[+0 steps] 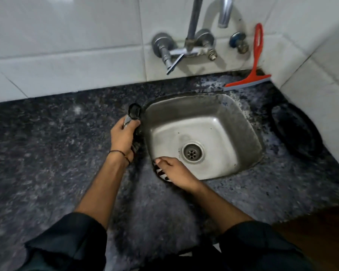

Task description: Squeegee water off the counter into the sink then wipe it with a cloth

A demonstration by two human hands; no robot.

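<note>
Seen from the head camera, both forearms reach forward over the dark speckled counter (47, 153) from rolled black sleeves. The left hand (123, 133), a thread band at its wrist, is fisted around a dark striped cloth (135, 112) at the left edge of the sink (249, 130), a bunch of it sticking out above the knuckles. The right hand (174, 171) curls over the cloth's other end at the sink's front-left corner. The red squeegee (249, 82) leans on the tiles at the counter's back right corner, untouched, blade on the wet stone.
</note>
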